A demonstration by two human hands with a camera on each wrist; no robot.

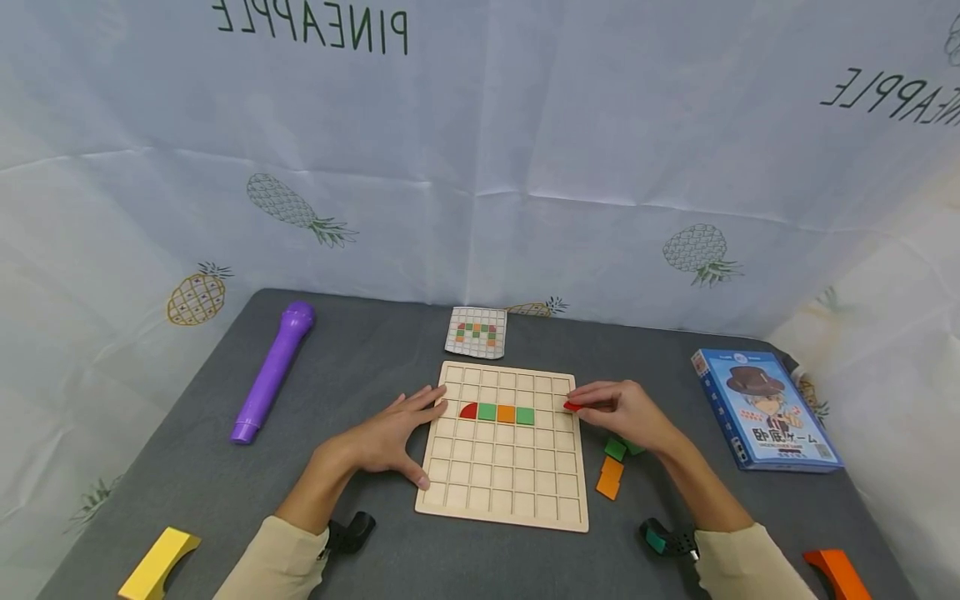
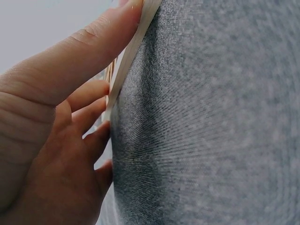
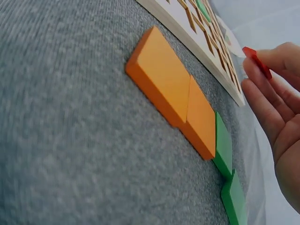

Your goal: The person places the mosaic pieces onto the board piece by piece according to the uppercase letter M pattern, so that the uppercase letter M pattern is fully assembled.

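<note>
**While the left hand (image 1: 386,437) is steadying the grid board (image 1: 495,504), the right hand (image 1: 626,412) is holding a red tile (image 1: 572,407) over its right margin**

Board: lying flat on the gray tabletop (image 1: 405,562). Four tiles are filling part of one upper row; reading from the left, a red quarter-round tile (image 1: 468,411), a green square tile (image 1: 487,412), an orange square tile (image 1: 506,414) and a second green square tile (image 1: 525,416).

Left hand: lying spread along the board's left side, fingertips at the upper part, thumb lower down on the edge. Right hand: pinching the red tile between thumb and fingers. The fingers are hiding part of its outline; cannot tell its exact shape.

Supply: two loose orange tiles (image 3: 159,75) and two loose green tiles (image 3: 224,145) are lying in a chain just right of the board. A pattern card (image 1: 476,333) is lying beyond the far edge.

Judgement: the step in hand seems to be adding the fifth piece, since the card's top row appears to be ending in red. The next move is probably calling for turning the tile curve-outward and lowering it into the bare cell (image 1: 544,417) beside the second green square tile, without nudging that neighbor.
</note>
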